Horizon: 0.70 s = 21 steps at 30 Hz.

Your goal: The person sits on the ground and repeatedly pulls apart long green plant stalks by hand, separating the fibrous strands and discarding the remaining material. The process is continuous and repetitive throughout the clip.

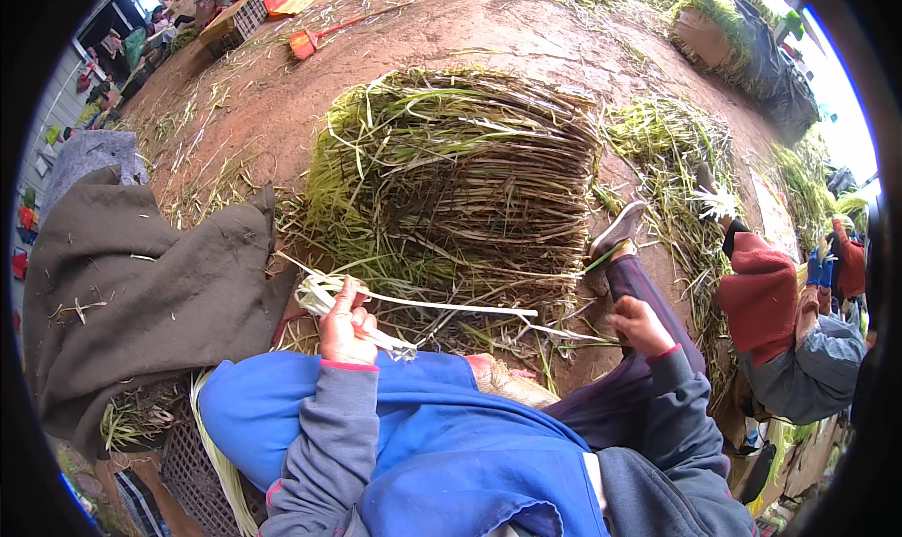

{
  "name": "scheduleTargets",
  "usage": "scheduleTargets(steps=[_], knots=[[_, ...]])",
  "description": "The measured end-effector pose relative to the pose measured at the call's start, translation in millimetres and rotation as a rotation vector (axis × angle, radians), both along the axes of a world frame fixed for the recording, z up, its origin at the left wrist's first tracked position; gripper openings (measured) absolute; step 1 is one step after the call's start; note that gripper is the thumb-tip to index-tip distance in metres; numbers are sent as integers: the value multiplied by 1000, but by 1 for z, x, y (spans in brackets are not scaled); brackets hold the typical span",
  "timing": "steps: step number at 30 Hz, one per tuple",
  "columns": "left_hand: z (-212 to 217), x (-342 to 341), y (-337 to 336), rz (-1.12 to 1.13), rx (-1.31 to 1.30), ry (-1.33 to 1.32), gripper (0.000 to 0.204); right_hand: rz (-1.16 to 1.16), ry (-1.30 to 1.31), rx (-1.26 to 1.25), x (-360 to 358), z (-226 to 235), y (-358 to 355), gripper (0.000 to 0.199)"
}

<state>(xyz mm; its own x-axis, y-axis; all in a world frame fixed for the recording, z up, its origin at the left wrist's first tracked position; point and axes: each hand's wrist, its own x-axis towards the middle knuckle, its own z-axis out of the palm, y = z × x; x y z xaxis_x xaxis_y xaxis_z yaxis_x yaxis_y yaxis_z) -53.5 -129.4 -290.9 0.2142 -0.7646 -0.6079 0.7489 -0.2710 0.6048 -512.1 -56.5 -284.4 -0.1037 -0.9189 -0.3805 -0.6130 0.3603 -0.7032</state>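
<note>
My left hand is closed around a small bunch of pale, whitish-green stalks, held above my lap. One long white stalk sticks out from it to the right. My right hand is over my leg with its fingers curled in; whatever it may hold is too small to make out. In front of both hands lies a large stack of long plant stalks, brownish along the right and green and leafy at the left. Loose strips and leaves lie along its near side. A blue apron covers my lap.
A dark brown cloth is heaped at my left, above a plastic crate. Beyond the stack lie a red dustpan and a crate. At the right, another person in a red garment sits by scattered green leaves.
</note>
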Motion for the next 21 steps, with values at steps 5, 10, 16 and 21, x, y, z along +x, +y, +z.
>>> scheduleTargets(steps=[5, 10, 16, 21], knots=[[5, -1, -1, -30, 23, 6, 22, 402, 458, -252, 7, -12, 14, 32], [8, -29, 12, -141, 12, 14, 20, 457, -417, -201, 135, -21, 16, 37], [7, -33, 24, -212, -59, -8, 26, 516, -478, -8, 195, 2, 45, 23], [-10, -61, 47, -381, -53, -28, 38, 292, -582, -95, 208, 8, 11, 27]])
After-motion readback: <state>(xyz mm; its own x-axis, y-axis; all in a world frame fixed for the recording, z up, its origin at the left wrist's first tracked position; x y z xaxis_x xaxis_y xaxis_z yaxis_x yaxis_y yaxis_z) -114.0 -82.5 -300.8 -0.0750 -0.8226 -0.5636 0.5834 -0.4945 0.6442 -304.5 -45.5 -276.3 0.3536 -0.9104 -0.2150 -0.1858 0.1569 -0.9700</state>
